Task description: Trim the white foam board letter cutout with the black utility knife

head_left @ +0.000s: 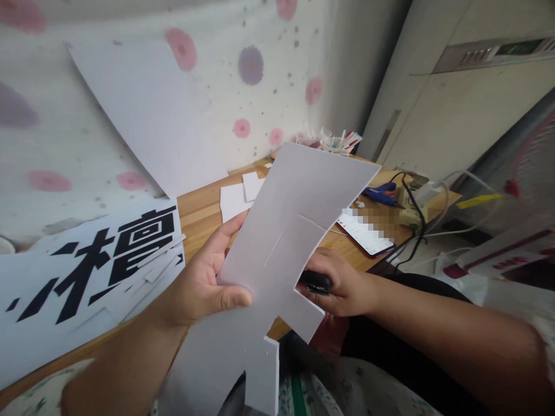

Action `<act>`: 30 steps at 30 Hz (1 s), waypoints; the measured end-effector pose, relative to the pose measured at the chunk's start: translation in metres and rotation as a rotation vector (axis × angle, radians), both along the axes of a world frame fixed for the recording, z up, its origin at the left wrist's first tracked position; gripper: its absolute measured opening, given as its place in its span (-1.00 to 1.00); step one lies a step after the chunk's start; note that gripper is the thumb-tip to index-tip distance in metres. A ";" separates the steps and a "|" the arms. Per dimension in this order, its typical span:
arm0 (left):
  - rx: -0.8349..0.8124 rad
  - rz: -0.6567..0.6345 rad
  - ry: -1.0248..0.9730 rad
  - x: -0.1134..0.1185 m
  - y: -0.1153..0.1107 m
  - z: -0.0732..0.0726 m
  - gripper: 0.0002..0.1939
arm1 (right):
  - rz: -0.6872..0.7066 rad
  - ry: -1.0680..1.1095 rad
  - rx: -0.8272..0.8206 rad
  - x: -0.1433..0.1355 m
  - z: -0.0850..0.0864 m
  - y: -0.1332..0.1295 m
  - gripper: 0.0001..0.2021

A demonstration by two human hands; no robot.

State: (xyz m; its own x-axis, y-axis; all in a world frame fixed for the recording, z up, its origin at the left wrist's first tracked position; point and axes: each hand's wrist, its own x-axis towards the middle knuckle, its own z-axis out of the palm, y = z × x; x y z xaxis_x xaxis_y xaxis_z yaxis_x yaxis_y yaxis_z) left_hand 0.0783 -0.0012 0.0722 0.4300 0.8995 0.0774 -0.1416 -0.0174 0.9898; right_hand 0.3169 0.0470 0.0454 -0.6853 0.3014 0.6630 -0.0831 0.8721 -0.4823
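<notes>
A white foam board [277, 242] with notches cut out of its lower right edge is tilted up in front of me. My left hand [221, 277] grips its left edge, thumb on the front face and fingers behind. A thin L-shaped line marks the board's surface near its middle. My right hand [340, 283] is closed around a black-handled tool [316, 282] at the right edge of the board. The tool's working end is hidden, so its kind does not show.
A printed sheet with a large black character [125, 248] lies left under white strips. White offcuts [234, 202] are on the wooden table [199, 199]. A phone [366, 231], blue glue gun [381, 195], power strip and cables sit right. A large white sheet [147, 110] leans against the wall.
</notes>
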 end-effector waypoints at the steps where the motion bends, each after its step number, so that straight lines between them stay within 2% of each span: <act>1: 0.006 0.000 0.003 0.000 0.001 0.000 -0.05 | 0.005 -0.009 0.001 0.000 0.000 0.000 -0.93; 9: 0.011 -0.010 -0.041 0.000 0.003 -0.002 -0.08 | 0.054 -0.025 -0.036 -0.006 -0.001 -0.001 -0.90; 16: 0.025 -0.001 -0.035 0.001 -0.003 0.001 -0.11 | 0.006 -0.050 -0.049 -0.009 -0.004 -0.002 -0.99; 21: 0.014 -0.005 0.001 0.002 -0.004 0.002 -0.11 | 0.009 -0.049 -0.033 -0.008 -0.003 -0.001 -0.91; 30: 0.030 0.022 0.013 0.001 0.002 -0.002 -0.10 | -0.200 0.025 0.119 -0.010 -0.003 -0.001 -0.89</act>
State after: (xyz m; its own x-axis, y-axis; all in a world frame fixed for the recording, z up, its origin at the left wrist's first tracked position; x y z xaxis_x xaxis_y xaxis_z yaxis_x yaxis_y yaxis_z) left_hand 0.0797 0.0013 0.0705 0.4116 0.9060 0.0987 -0.1280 -0.0498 0.9905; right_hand 0.3074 0.0463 0.0423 -0.6031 0.3478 0.7178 0.0863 0.9231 -0.3747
